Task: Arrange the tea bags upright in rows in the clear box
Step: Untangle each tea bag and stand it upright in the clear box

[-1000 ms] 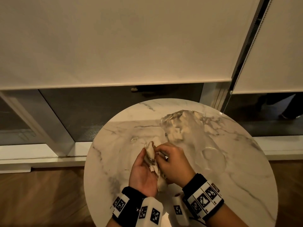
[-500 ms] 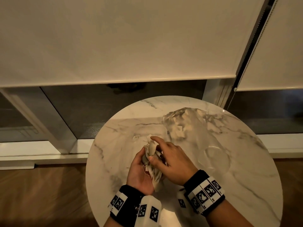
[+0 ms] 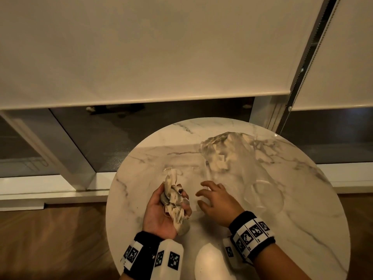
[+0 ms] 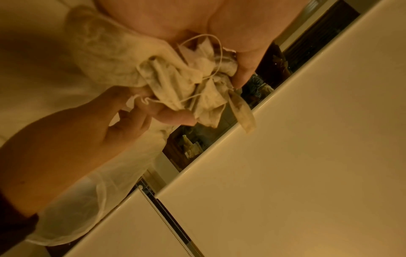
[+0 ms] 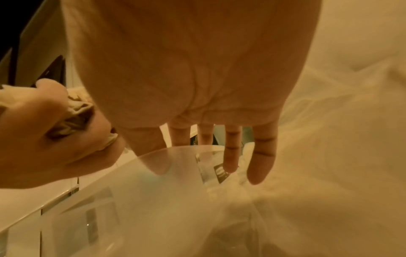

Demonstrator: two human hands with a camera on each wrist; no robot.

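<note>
My left hand [image 3: 162,205] grips a crumpled bunch of pale tea bags [image 3: 174,199] with loose strings, palm up, over the near left of the round marble table [image 3: 302,219]. The wrist views show the same bunch [image 4: 175,78] [image 5: 74,107] squeezed between fingers and thumb. My right hand [image 3: 215,201] hovers just to the right of it, fingers spread and holding nothing. The clear box [image 3: 191,173] is barely visible between and beyond the hands. In the right wrist view its rim [image 5: 173,149] lies under my straight fingers [image 5: 261,156].
A crumpled clear plastic bag [image 3: 232,158] [image 5: 340,147] with more tea bags lies at the back right of the table. A white rounded object [image 3: 210,261] sits at the near edge. Roller blinds and a window are behind the table, wood floor to the left.
My right hand has let go of the bunch and moved off to the right, opening its fingers. The left hand still holds the tea bags, turned more palm up.
</note>
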